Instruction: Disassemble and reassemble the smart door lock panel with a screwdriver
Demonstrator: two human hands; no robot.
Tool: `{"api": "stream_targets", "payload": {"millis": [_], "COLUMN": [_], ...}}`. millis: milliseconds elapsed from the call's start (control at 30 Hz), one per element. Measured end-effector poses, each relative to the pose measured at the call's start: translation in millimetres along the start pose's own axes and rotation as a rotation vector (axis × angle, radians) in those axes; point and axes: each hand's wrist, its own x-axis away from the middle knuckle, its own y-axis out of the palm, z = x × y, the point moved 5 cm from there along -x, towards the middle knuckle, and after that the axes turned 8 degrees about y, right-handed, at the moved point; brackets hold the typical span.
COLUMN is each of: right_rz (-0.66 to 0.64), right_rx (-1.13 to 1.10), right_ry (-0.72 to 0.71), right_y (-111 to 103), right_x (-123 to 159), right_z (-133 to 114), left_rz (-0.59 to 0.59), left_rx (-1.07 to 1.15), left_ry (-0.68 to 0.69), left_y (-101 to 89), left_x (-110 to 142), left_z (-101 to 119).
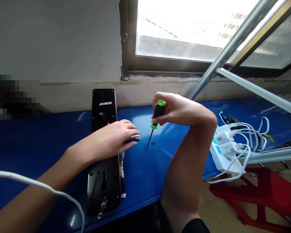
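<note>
My right hand (174,108) grips a black and green screwdriver (159,111) by its handle. The shaft slants down, its tip low over the blue table beside a little cluster of small dark screws (153,143). At the tip there may be another screw, too small to be sure. Across a long black panel (104,186), which looks like a door lock plate, lies my left hand (118,134). Its fingers are closed around a small dark piece with a shiny end (135,137), mostly hidden. The panel has metal posts and a "CE 15" label; the hand covers its middle.
The blue table (140,178) runs along the wall below a window. At the right sits a white power strip (224,158) with chargers and tangled cables. A white cable (46,187) crosses my left forearm. Metal frame bars (232,38) slant on the right, above a red stool (264,194).
</note>
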Motion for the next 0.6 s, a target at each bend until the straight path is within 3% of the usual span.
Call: {"api": "stream_targets", "payload": {"millis": [267,433,600], "right_rz": [0.097,0.151,0.184], "right_rx": [-0.100,-0.211,-0.276], "right_ry": [-0.270,-0.403,-0.433], "right_y": [3.7,12.7,23.2], "right_x": [12.5,15.4,10.8], "right_z": [-51.8,-83.5,-99.2], "left_rz": [0.184,0.158,0.127], "left_rx": [0.001,0.110,0.167], "left_ry": [0.030,-0.052,-0.064], "left_y": [-24.1,-39.8,-40.7], "left_x": [40.3,65.8,84.7], "left_z": [-3.0,-12.9,-18.6]}}
